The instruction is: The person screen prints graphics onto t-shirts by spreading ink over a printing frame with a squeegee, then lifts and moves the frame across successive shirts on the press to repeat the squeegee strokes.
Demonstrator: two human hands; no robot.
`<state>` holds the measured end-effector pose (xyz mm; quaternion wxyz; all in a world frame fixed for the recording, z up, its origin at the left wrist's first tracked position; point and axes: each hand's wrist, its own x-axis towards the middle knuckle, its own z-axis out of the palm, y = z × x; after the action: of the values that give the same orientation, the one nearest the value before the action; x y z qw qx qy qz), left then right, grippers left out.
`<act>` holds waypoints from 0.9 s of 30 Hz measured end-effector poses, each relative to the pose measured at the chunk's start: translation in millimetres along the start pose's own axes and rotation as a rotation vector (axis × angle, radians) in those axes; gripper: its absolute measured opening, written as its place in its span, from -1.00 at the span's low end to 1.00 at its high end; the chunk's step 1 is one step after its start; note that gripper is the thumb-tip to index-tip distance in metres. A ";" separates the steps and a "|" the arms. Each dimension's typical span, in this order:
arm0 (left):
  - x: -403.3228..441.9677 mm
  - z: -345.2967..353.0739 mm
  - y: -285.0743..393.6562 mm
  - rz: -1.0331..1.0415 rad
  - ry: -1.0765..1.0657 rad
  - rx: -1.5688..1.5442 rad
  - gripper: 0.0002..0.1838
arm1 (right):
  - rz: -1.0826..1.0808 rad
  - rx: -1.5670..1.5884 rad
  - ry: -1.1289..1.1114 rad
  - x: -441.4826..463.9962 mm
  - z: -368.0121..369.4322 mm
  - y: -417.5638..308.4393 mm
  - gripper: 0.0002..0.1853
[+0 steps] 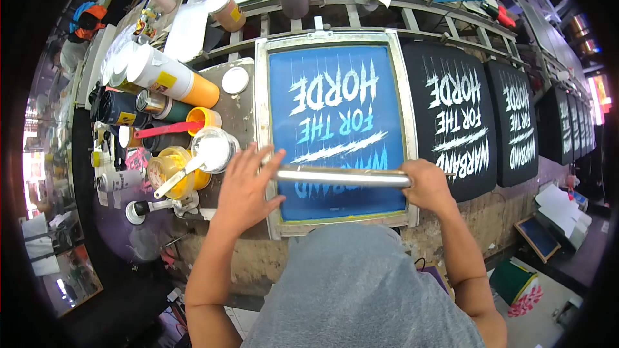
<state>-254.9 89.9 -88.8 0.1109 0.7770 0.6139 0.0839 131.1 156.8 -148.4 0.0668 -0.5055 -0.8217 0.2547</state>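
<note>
A squeegee with a shiny metal holder (pixel 342 176) lies crosswise over a silk screen with blue mesh (pixel 335 203) in a pale, worn frame (pixel 262 77). My right hand (pixel 428 185) is wrapped round the squeegee's right end. At its left end is my left hand (pixel 248 190), fingers stretched and thumb apart; whether its palm touches the metal is hidden. Upside-down lettering, "HORDE FOR THE WARBAND", shows in the mesh, partly white and partly light blue. The squeegee covers part of the lowest word.
Left of the screen stand an open tub of white ink (pixel 216 148), a yellow ink tub (pixel 171 171) with a pale spatula (pixel 179 177), and several bottles. Printed black shirts (pixel 451 116) line the bench to the right. Behind the screen runs a metal rail (pixel 374 22).
</note>
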 end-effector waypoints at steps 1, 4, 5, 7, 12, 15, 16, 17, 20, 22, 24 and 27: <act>4.1 12.3 -6.0 0.048 -0.158 0.001 -0.16 | -0.041 -0.026 -0.028 1.9 3.3 -1.4 -0.79; 23.3 30.8 -20.1 0.023 -0.314 0.004 -0.32 | -0.090 -0.071 -0.065 13.2 8.1 -2.1 -0.78; 29.9 34.6 -23.6 -0.052 -0.472 -0.012 -0.40 | -0.099 -0.089 -0.076 17.1 8.3 -0.9 -0.76; 38.3 40.1 -32.7 -0.028 -0.406 -0.039 -0.56 | -0.088 -0.099 -0.097 26.6 7.0 3.9 -0.75; 64.7 41.1 -49.1 0.034 -0.303 -0.023 -0.66 | -0.082 -0.078 -0.143 59.2 -2.9 18.0 -0.63; 76.2 42.2 -54.2 0.062 -0.185 -0.020 -0.67 | -0.028 -0.100 -0.176 81.7 -12.7 27.7 -0.60; 82.5 43.5 -58.4 0.062 -0.185 -0.020 -0.67 | 0.023 -0.078 -0.214 90.7 -13.9 34.3 -0.64; 91.6 46.4 -65.0 0.032 -0.198 -0.016 -0.66 | 0.022 -0.079 -0.213 102.3 -15.2 38.4 -0.64; 125.0 56.0 -85.4 -0.015 -0.203 0.007 -0.64 | -0.034 -0.103 -0.159 145.2 -20.3 48.9 -0.71; 160.4 57.5 -97.8 -0.084 -0.236 0.009 -0.61 | -0.084 -0.166 -0.100 183.5 -22.8 64.9 -0.69; 198.9 64.0 -115.9 -0.096 -0.221 0.028 -0.61 | -0.109 -0.190 -0.038 224.2 -24.5 80.1 -0.69; 257.6 77.2 -146.7 -0.112 -0.206 0.106 -0.63 | -0.095 -0.230 -0.023 281.7 -33.1 90.6 -0.65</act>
<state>-311.8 367.7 -204.9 0.1368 0.7510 0.6451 -0.0352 80.3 444.6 -205.5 0.0109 -0.4675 -0.8691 0.1613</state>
